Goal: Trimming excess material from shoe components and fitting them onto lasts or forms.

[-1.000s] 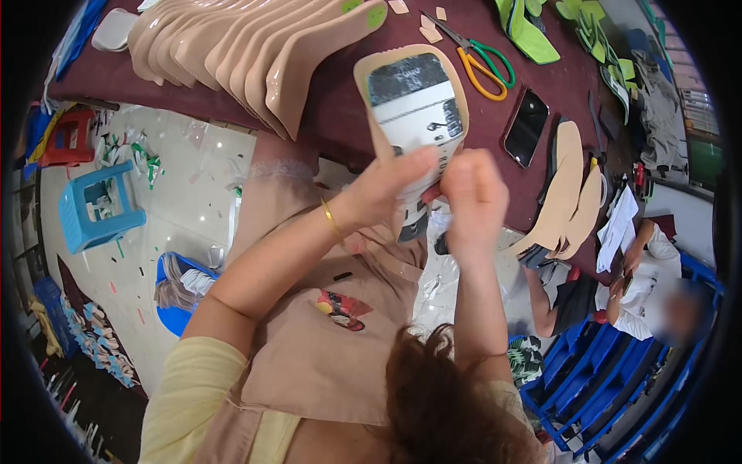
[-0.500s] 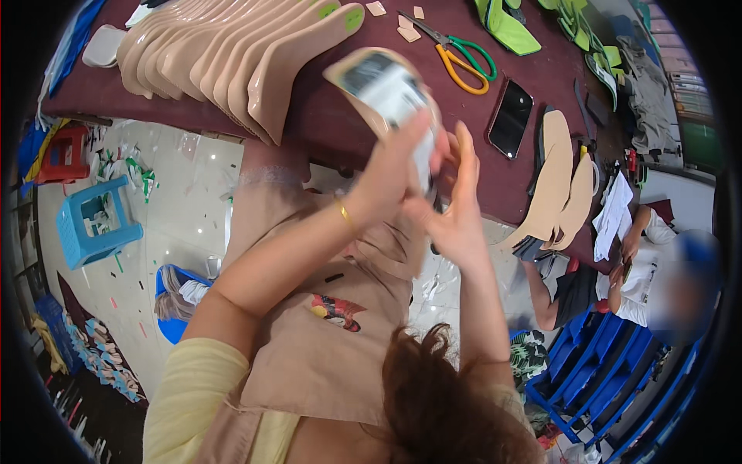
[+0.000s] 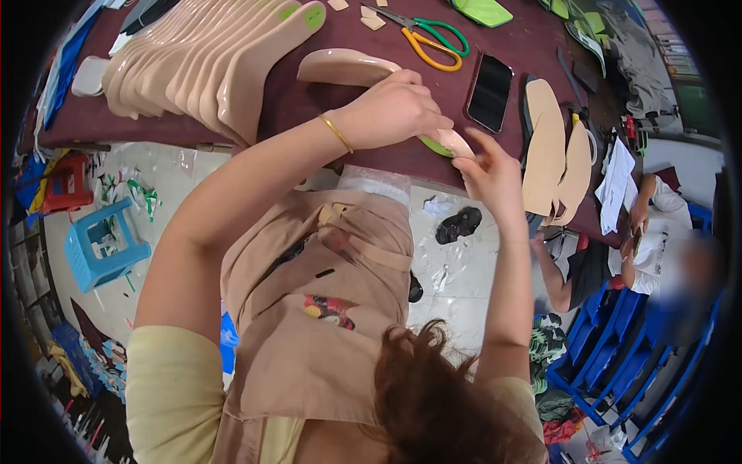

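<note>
A glossy beige shoe insole [image 3: 346, 68] is held at the table edge in front of me, its wide toe end pointing away to the left. My left hand [image 3: 396, 112] is closed over its middle from above and hides much of it. At the narrow heel end, my right hand [image 3: 493, 174] pinches the tip between thumb and fingers. A bit of green shows beneath the insole near that end. To the left stands a row of several like insoles [image 3: 255, 66], leaning together, with a green patch on the nearest one's end.
Scissors [image 3: 425, 42] with green and orange handles and a black phone [image 3: 490, 91] lie beyond my hands. Flat tan sole pieces [image 3: 545, 147] are on the right of the maroon table [image 3: 297, 116]. A blue stool [image 3: 108, 243] stands at left; another person [image 3: 657, 213] sits at right.
The insole has been turned over: its dark and white side faced up before, and now the glossy beige side shows. My left hand has moved onto its middle, my right hand onto its heel.
</note>
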